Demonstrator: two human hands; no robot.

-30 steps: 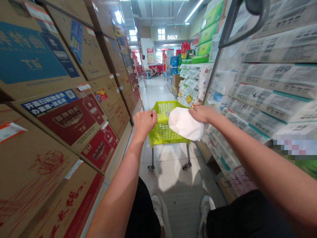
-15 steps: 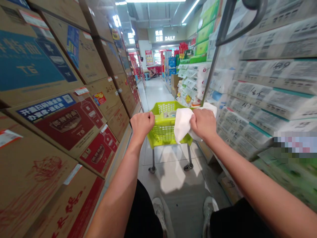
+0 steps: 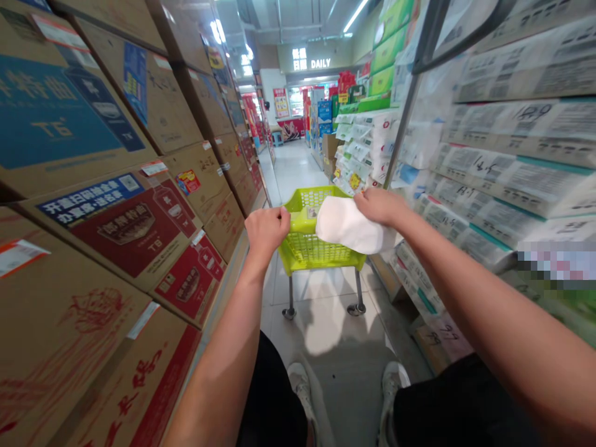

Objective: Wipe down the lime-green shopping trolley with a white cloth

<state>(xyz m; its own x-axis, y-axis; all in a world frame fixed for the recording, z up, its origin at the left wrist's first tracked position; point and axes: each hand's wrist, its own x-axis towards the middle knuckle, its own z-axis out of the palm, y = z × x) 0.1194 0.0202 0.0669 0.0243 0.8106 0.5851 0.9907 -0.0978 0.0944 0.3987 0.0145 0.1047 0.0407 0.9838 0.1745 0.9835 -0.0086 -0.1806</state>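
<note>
In front of me on the tiled floor stands a lime-green plastic shopping cart (image 3: pixel 321 248) on grey legs with casters. My left hand (image 3: pixel 267 231) is closed around the left end of its handle (image 3: pixel 298 221). A white cloth (image 3: pixel 347 223), possibly a wipe, hangs in front of the cart's right side and covers that part of the handle. Its upper edge is gripped by my right hand (image 3: pixel 382 207), whose fingers are closed and partly hidden. Whether the cloth touches the handle I cannot tell.
Stacked cardboard cartons (image 3: pixel 130 223) rise close on the left. Along the right are piled white tissue packs (image 3: pixel 503 167) and a slanted grey metal post (image 3: pixel 403 127). The tiled aisle (image 3: pixel 295 164) runs ahead to a lit shop front.
My right hand has lifted slightly, and the white cloth now lies spread wider below it instead of bunched. My left hand stays on the handle.
</note>
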